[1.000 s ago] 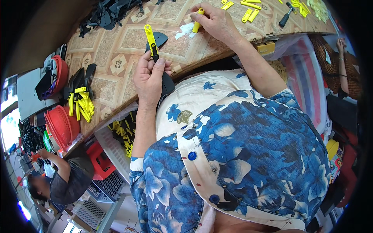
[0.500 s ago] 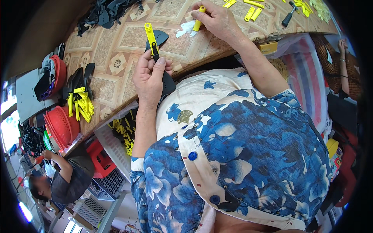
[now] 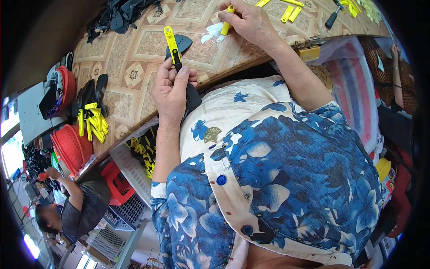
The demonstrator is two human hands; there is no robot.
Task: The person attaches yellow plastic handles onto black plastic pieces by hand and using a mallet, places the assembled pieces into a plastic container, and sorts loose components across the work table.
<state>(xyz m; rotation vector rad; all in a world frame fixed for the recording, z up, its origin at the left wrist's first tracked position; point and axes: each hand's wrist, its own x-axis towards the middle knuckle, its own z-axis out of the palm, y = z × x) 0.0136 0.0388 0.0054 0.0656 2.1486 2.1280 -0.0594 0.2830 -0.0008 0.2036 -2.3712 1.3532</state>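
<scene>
My left hand (image 3: 170,92) is closed around the neck of a black plastic kitchen spatula (image 3: 193,97), its broad blade pointing down toward my shirt. A yellow handle piece (image 3: 171,42) sits on the spatula's upper end, some black showing inside it. Behind that piece, a black slotted blade (image 3: 183,44) lies on the table. My right hand (image 3: 251,24) pinches a separate yellow handle piece (image 3: 227,22), held upright at a white paste-like patch (image 3: 212,32) on the tabletop. Whether its lower end touches the patch is hard to make out.
Black blades (image 3: 121,15) are heaped at the back left. Finished-looking yellow-handled utensils (image 3: 94,119) lie near red baskets (image 3: 71,148). Loose yellow pieces (image 3: 291,13) and a black-handled tool (image 3: 332,19) are at the back right. A co-worker (image 3: 83,208) sits at lower left.
Both hands keep their grips and have barely moved. The whole view has shifted slightly. At lower left, the co-worker's hand has risen a little.
</scene>
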